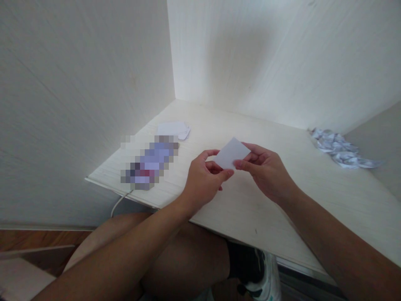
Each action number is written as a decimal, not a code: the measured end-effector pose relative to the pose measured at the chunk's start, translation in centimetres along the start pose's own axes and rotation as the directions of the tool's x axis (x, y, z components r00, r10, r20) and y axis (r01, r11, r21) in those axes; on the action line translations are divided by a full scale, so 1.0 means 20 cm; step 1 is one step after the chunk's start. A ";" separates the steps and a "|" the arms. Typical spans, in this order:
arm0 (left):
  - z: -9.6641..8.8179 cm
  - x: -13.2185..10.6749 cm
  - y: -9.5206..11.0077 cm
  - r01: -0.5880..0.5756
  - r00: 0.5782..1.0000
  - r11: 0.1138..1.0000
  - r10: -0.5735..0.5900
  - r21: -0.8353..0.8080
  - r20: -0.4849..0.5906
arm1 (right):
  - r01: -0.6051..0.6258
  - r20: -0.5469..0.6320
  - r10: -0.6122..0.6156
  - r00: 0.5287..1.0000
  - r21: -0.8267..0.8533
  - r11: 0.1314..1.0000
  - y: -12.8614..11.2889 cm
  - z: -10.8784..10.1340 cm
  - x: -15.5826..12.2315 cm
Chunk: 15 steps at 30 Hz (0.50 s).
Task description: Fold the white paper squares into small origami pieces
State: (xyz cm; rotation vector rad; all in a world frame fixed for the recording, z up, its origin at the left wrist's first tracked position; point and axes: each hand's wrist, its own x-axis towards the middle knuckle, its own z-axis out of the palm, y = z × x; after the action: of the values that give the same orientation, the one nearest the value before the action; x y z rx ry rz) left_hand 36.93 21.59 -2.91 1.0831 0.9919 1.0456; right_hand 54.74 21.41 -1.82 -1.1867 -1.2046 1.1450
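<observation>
A small white piece of paper is held above the table between both of my hands. My left hand grips its lower left side, thumb in front and fingers curled behind. At the right side, my right hand pinches it with the thumb on the near face and the fingers behind. The face toward me looks blank; its far side is hidden. I cannot tell whether it is one layer or folded. To the left lies a small stack of white paper pieces, slightly fanned at its right end.
A pixelated object lies at the table's left, with a white cable running over the edge. Crumpled white and grey material sits at the far right. Pale walls enclose the white table; my legs are below its front edge.
</observation>
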 end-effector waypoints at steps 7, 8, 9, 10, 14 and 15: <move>0.00 0.00 -0.01 0.033 0.999 0.999 -0.032 -0.015 0.017 | 0.041 -0.105 -0.028 0.994 0.125 0.991 -0.07 -0.06 0.04; 0.00 0.00 -0.01 0.032 0.999 0.999 -0.032 -0.013 0.021 | 0.050 -0.126 -0.034 0.992 0.131 0.990 -0.08 -0.07 0.05; 0.00 0.00 -0.01 0.031 0.999 0.999 -0.030 -0.011 0.025 | 0.079 -0.165 -0.056 0.985 0.133 0.988 -0.10 -0.09 0.06; 0.00 0.00 -0.02 0.028 0.999 1.000 -0.028 -0.008 0.032 | 0.117 -0.205 -0.089 0.975 0.128 0.985 -0.11 -0.11 0.07; 0.00 0.00 -0.03 0.014 0.999 0.999 -0.013 -0.046 0.031 | 0.125 -0.182 -0.105 0.978 0.103 0.987 -0.11 -0.12 0.08; 0.00 0.00 -0.03 0.009 1.000 0.998 -0.007 -0.058 0.026 | 0.093 -0.147 -0.077 0.986 0.110 0.990 -0.10 -0.11 0.07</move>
State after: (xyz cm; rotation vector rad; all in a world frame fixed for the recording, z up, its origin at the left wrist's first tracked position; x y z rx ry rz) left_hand 37.01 21.58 -3.53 1.0417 0.9394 1.0456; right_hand 57.04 22.66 0.27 -1.0991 -1.0556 1.0344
